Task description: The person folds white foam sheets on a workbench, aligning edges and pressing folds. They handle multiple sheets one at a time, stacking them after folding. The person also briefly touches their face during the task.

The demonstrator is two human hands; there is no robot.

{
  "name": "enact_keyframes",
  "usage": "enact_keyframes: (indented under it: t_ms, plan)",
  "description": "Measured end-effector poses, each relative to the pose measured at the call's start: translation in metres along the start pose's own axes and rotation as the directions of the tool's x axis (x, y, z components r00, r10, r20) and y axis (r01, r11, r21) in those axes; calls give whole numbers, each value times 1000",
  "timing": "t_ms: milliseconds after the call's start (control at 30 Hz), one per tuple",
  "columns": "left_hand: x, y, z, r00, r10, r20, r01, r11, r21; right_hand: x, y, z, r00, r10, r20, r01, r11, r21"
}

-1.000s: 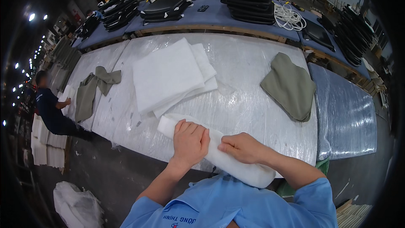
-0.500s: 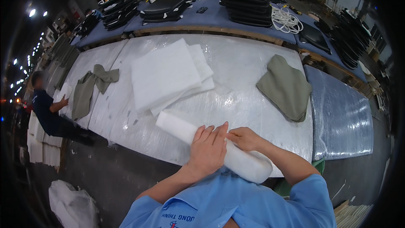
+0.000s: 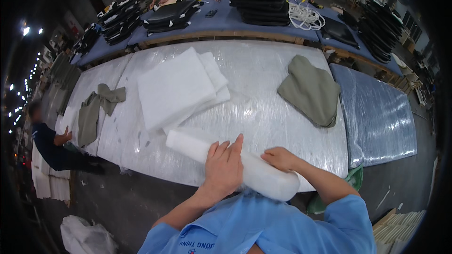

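We see the left hand [image 3: 225, 168] laid flat, fingers spread and pointing toward twelve o'clock, pressing on a rolled white foam sheet [image 3: 230, 163] that lies at the near edge of the plastic-wrapped table [image 3: 263, 80]. The right hand [image 3: 281, 158] sits at three o'clock of the left, curled over the top of the roll, fingers bent against it; both hands touch it. The roll runs from ten o'clock to four o'clock, its thicker end hanging just past the table edge. At eleven o'clock of the roll we find a stack of white foam pads [image 3: 181, 87], near but apart. An olive fabric cover [image 3: 311, 90] lies at one o'clock, well apart, and a second olive cover [image 3: 96, 108] at ten o'clock. Farther off, black cushions [image 3: 261, 2] are piled on a blue table [image 3: 221, 19].
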State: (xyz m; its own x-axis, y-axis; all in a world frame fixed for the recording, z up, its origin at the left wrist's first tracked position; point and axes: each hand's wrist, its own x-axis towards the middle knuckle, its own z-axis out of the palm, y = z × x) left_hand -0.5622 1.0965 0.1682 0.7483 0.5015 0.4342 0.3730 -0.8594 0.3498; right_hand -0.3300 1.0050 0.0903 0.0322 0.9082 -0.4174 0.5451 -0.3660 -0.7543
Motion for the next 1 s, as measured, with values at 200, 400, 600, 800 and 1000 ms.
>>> enact_keyframes:
  t_ms: [200, 400, 600, 800, 1000]
  plan:
    - [-5, 2, -3, 1000, 4, -15, -4, 1000, 7, -18, -38, -26, 992, -124, -1, 119, 947, 297]
    - [1, 2, -1, 1000, -12, 3, 12, 999, 36, -25, -81, -20, 967, -222, 127, 212, 973, 92]
    - [7, 9, -2, 997, -10, 76, 9, 1000, 6, 1, -5, -5, 997, -73, -28, 73, 997, -14]
    - [11, 3, 0, 1000, -6, 19, 6, 1000, 17, -31, -52, -47, 977, -215, -2, 212, 959, 190]
    - [11, 1, 2, 998, 7, 57, -9, 999, 47, -51, -57, -39, 961, -250, 117, 254, 967, -13]
